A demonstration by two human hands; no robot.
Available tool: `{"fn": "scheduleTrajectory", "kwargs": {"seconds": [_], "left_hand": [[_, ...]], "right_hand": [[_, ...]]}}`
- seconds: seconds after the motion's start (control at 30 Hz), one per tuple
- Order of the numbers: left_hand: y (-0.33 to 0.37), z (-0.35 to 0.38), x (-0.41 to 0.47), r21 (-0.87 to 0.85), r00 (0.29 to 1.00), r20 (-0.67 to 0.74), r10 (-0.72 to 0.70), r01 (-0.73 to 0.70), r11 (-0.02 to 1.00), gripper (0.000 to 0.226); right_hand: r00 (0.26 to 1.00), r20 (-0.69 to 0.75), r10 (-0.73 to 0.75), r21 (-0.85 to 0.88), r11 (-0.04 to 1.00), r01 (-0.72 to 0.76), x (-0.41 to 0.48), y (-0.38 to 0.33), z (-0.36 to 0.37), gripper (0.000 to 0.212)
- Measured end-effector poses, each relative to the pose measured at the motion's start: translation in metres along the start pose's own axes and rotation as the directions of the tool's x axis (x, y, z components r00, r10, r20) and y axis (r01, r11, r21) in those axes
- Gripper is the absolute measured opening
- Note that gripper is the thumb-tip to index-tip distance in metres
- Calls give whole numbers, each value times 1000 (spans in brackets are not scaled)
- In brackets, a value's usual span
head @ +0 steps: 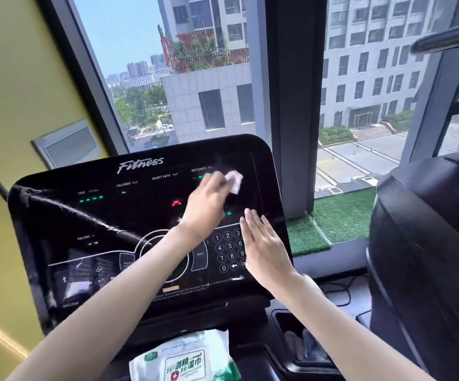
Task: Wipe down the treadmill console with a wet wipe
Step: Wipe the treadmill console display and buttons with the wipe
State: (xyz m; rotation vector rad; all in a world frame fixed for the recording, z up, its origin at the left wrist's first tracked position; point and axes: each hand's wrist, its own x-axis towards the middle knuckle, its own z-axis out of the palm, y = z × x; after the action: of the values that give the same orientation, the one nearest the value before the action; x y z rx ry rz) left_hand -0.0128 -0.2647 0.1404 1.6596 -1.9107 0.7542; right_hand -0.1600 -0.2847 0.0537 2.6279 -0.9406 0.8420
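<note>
The black treadmill console (93,215) fills the middle of the view, glossy, with green and red lights and a number keypad at its lower right. My left hand (205,200) reaches across to the console's upper right and presses a small white wet wipe (234,180) against the screen near the distance readout. My right hand (264,246) lies flat with fingers together over the right side of the keypad, holding nothing. The left arm crosses in front of the round dial in the console's centre.
A white and green wet wipe pack (184,358) lies on the tray below the console. A cup holder (291,328) sits to its right. A second black machine (429,257) stands close on the right. Windows and a dark pillar (291,105) stand behind.
</note>
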Motion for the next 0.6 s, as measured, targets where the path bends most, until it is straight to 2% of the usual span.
{"fn": "scheduleTrajectory", "kwargs": {"seconds": [0.03,0.07,0.1,0.13,0.17,0.2,0.23,0.27,0.3,0.33,0.37,0.4,0.43,0.47,0.5,0.53,0.57,0.6], "left_hand": [[3,2,-9,59,983,67,174,-178,982,46],[-1,1,-14,86,955,111,277,-287,954,44],[-10,-3,-15,99,957,105,272,-282,954,45],[-20,-5,-15,97,985,40,167,-170,981,47],[-28,-7,-16,46,998,-64,-19,22,999,48],[-31,-6,-18,-21,966,-160,-202,202,979,49],[-27,-3,-22,-53,926,-218,-307,303,951,49],[-18,0,-25,-32,928,-214,-304,305,952,49],[-8,3,-30,22,972,-140,-188,192,981,49],[-3,6,-38,89,999,-44,5,-1,996,48],[-6,6,-42,119,989,25,148,-149,982,47],[-13,1,-41,123,984,37,175,-178,976,49],[-23,-3,-39,120,996,-21,90,-87,989,51],[-31,-6,-37,76,989,-121,-85,94,993,53],[-33,-8,-36,12,941,-217,-260,269,963,53],[-29,-6,-37,-14,899,-263,-350,359,933,54],[-21,-2,-39,21,911,-245,-331,347,938,53],[-11,3,-42,70,965,-151,-212,224,972,51]], "right_hand": [[1000,5,1,-12,1000,-1,0,-1,0,68],[1000,7,3,-19,1000,-3,0,-1,0,68],[1000,11,4,-22,1000,-4,0,-1,0,68],[1000,13,5,-23,1000,-5,0,-1,1,67],[1000,12,6,-23,1000,-6,0,-1,1,67],[1000,9,8,-21,1000,-8,0,-2,1,66],[1000,9,11,-19,1000,-11,0,-3,2,65],[1000,13,17,-18,1000,-17,1,-5,2,66],[1000,20,24,-17,1000,-24,1,-7,1,66],[999,26,32,-12,999,-31,2,-10,1,68],[999,26,38,-5,999,-38,2,-11,0,69],[999,24,42,1,999,-42,2,-11,0,70],[999,20,43,6,999,-43,2,-11,0,70],[999,12,42,8,999,-42,1,-10,0,67],[999,5,40,8,999,-41,0,-10,1,64],[999,2,42,10,999,-42,-1,-10,1,61],[999,2,46,16,999,-46,-2,-11,2,60],[998,2,55,28,998,-55,-2,-13,3,60]]}}
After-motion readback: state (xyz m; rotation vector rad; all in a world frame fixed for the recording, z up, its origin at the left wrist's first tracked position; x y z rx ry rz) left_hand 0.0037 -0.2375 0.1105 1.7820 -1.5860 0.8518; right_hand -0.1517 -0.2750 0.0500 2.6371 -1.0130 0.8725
